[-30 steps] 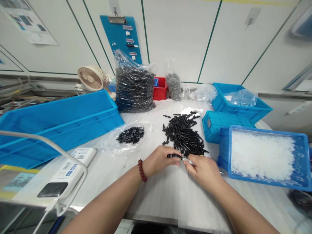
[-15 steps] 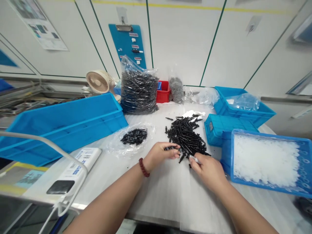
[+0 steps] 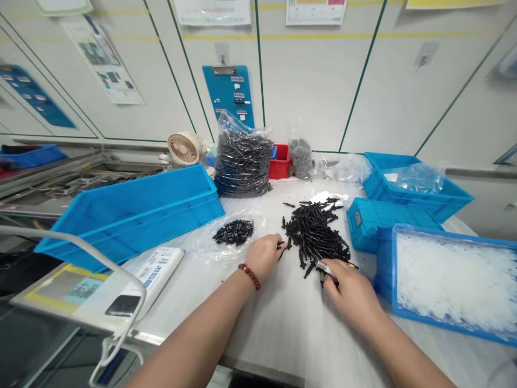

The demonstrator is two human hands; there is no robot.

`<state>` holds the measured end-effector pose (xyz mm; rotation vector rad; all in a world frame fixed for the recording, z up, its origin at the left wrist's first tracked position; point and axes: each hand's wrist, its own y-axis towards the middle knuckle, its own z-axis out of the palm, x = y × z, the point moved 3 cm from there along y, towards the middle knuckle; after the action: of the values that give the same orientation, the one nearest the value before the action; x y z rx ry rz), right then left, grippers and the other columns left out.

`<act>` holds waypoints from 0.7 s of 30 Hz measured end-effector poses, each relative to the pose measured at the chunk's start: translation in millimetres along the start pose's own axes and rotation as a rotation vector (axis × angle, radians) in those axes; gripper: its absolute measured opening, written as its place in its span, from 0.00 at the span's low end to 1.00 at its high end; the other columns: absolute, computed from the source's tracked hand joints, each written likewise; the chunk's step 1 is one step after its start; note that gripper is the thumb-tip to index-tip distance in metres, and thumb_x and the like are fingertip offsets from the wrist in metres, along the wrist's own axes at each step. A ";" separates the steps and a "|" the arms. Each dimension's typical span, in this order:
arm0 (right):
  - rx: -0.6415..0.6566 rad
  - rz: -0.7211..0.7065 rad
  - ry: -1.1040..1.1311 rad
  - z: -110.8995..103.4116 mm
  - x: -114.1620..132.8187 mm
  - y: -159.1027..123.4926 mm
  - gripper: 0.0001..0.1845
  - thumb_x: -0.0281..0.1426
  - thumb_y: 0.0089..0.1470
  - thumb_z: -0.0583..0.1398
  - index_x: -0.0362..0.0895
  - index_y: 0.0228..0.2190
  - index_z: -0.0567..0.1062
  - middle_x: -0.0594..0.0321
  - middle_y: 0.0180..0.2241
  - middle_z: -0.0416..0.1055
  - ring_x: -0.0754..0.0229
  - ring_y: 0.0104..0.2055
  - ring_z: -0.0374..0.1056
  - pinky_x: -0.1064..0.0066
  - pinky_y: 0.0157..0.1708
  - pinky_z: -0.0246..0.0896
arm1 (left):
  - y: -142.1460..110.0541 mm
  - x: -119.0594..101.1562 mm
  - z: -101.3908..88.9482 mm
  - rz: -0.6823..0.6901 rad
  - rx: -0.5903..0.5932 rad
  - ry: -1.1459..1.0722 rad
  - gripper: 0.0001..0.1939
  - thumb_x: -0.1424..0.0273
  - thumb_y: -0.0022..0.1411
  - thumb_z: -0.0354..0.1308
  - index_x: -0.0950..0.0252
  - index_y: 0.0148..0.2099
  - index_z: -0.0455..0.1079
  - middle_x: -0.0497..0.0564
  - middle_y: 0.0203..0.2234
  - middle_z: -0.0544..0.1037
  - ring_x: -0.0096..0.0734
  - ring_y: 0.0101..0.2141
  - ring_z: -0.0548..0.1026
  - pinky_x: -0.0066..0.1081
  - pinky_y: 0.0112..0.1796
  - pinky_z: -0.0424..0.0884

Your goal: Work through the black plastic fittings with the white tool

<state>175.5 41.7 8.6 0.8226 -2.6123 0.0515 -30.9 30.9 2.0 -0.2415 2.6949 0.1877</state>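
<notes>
My left hand (image 3: 263, 255), with a beaded bracelet on its wrist, is closed around slender black pieces (image 3: 281, 249) whose ends poke out past the fingers. It is just left of a heap of similar thin black parts (image 3: 315, 229). At the heap's near edge, my right hand (image 3: 352, 284) grips a short silver-grey pen-like tool (image 3: 325, 268), its tip toward the parts. What the tool's other end looks like is hidden in the palm. Left of the heap, a smaller pile of black parts with pale bands (image 3: 234, 231) lies on a clear plastic bag (image 3: 204, 245).
A blue bin of small white rings (image 3: 456, 280) stands at the right, beside a lidded blue box (image 3: 393, 218). A long blue bin (image 3: 141, 210) and a white power strip (image 3: 161, 269) with a cable are at the left. Behind stands a full clear bag (image 3: 243, 164).
My left hand has drawn back leftward from the front of the heap and turned knuckles-up, still closed on black pieces. My right hand keeps the tool at the heap's edge. The camera view has shifted.
</notes>
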 end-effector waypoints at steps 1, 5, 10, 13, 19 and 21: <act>0.011 -0.006 0.007 -0.4 1.6 -0.5 0.18 0.24 0.52 0.51 0.44 0.44 0.71 0.60 0.42 0.70 0.57 0.42 0.65 0.69 0.39 0.56 | -0.7 1.0 3.0 -0.016 0.048 0.038 0.11 0.64 0.61 0.50 0.66 0.33 0.67 0.55 0.29 0.73 0.36 0.31 0.70 0.30 0.32 0.63; 0.016 -0.024 0.019 -1.6 6.1 -1.7 0.18 0.26 0.55 0.49 0.43 0.46 0.70 0.58 0.42 0.70 0.56 0.43 0.65 0.68 0.41 0.57 | -3.7 2.8 8.5 -0.034 0.102 0.039 0.08 0.67 0.57 0.53 0.67 0.32 0.67 0.57 0.27 0.74 0.39 0.30 0.72 0.31 0.32 0.63; 0.019 -0.052 0.045 0.4 3.4 -0.5 0.16 0.27 0.58 0.48 0.42 0.45 0.70 0.58 0.41 0.70 0.57 0.42 0.65 0.69 0.40 0.57 | -5.1 -5.8 2.3 0.019 0.117 -0.067 0.04 0.73 0.54 0.51 0.67 0.31 0.66 0.52 0.24 0.73 0.34 0.28 0.71 0.29 0.31 0.63; 0.020 -0.052 0.045 0.8 1.6 0.3 0.15 0.27 0.59 0.48 0.42 0.45 0.69 0.58 0.42 0.70 0.57 0.43 0.65 0.70 0.40 0.56 | -5.0 -14.2 -1.8 0.070 0.141 -0.303 0.05 0.73 0.56 0.47 0.66 0.33 0.64 0.48 0.25 0.73 0.26 0.26 0.69 0.24 0.30 0.64; 0.104 0.013 -0.004 -2.5 4.4 -0.3 0.10 0.25 0.58 0.50 0.43 0.34 0.70 0.61 0.33 0.71 0.59 0.34 0.65 0.73 0.30 0.50 | -10.4 -23.0 -0.3 0.118 0.293 -0.891 0.08 0.66 0.57 0.52 0.67 0.34 0.61 0.48 0.24 0.74 0.21 0.20 0.64 0.22 0.22 0.59; 0.121 0.013 -0.026 -4.0 6.1 -1.0 0.09 0.25 0.57 0.50 0.43 0.31 0.70 0.62 0.30 0.70 0.60 0.31 0.64 0.73 0.28 0.47 | -12.2 -24.5 0.3 0.180 0.308 -0.914 0.08 0.67 0.57 0.54 0.68 0.34 0.63 0.50 0.26 0.76 0.24 0.25 0.70 0.24 0.28 0.63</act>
<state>173.0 38.1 14.5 0.8517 -2.6608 0.2053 -6.5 22.5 11.0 0.1575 1.7937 -0.0627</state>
